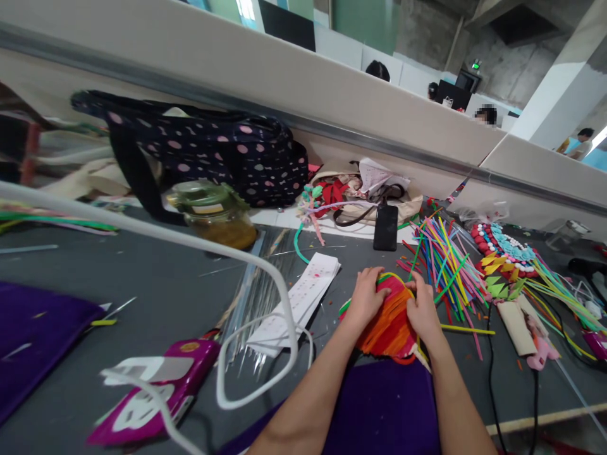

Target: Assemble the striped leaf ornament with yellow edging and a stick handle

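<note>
A striped pipe-cleaner piece (pixel 391 322) is held on the table (pixel 142 278) at the near edge, pinched between the left hand (pixel 367 297) and right hand (pixel 422 309). Beyond, loose pipe cleaners (pixel 446 265) and a black phone (pixel 386 227) are seen.

Your left hand (pixel 367 297) and right hand (pixel 423 309) both press on a woven piece of orange, red and yellow strips (pixel 391 322), one hand on each side of it, near the front edge of the grey desk (pixel 156 284). Just beside your right hand lies a spread of coloured sticks (pixel 443 262). A black phone (pixel 386 227) sits further back, in front of the partition. A sheet of white paper (pixel 303 300) lies to the left of your left hand, with a jar (pixel 213 212) and a spotted dark bag (pixel 208 151) towards the back. A white cable (pixel 265 278) loops across the desk.
</note>
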Demonstrator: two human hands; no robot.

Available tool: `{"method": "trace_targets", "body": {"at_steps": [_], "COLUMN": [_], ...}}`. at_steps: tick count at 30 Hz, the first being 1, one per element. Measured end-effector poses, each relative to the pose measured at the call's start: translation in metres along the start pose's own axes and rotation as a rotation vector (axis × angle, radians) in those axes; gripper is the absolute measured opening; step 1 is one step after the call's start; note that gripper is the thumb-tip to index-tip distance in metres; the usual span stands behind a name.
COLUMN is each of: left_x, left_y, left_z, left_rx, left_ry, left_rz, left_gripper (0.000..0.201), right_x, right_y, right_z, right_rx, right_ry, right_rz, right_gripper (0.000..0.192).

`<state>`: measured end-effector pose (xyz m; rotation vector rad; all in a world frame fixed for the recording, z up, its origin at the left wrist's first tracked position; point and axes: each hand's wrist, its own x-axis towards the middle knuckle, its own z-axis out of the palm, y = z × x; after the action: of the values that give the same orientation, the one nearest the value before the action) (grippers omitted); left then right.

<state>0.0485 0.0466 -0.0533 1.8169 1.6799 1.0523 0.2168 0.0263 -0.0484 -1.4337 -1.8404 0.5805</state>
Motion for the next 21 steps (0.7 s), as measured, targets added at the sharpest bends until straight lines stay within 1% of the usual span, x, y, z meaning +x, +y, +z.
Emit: {"method": "trace_targets", "body": {"at_steps": [8,11,17,19,21], "left_x": [0.0013,0.0012,0.0009,0.0012,0.0015], "left_y": [-0.0022,-0.0011,0.0016,0.0021,0.0026], "left_z": [0.0014,0.001,-0.0008,-0.0018,-0.0035], "left_rx": [-0.01,-0.01,-0.016,-0.016,-0.019], "left_ry": [0.003,0.003,0.007,0.016,0.028], "left_rz": [-0.018,-0.019,-0.019,-0.023,-0.027], "left_gripper": [0.043,0.044,0.044,0.042,0.038], "right_x": [0.0006,0.001,0.0003,0.0009,0.002], "right_y": [0.0002,-0.0042,-0.0074,-0.0059,-0.0065], "right_z": [0.0007,0.0,-0.0001,0.0007,-0.0012], "right_rx": [-0.008,0.006,0.045,0.063,0.089], "right_ry": [0.049,0.033,0.008,0.008,0.036], "right_rz": [-0.035,-0.054,-0.028,-0.032,-0.025], "right_gripper": [0.071,0.073,0.073,0.071,0.066]}}
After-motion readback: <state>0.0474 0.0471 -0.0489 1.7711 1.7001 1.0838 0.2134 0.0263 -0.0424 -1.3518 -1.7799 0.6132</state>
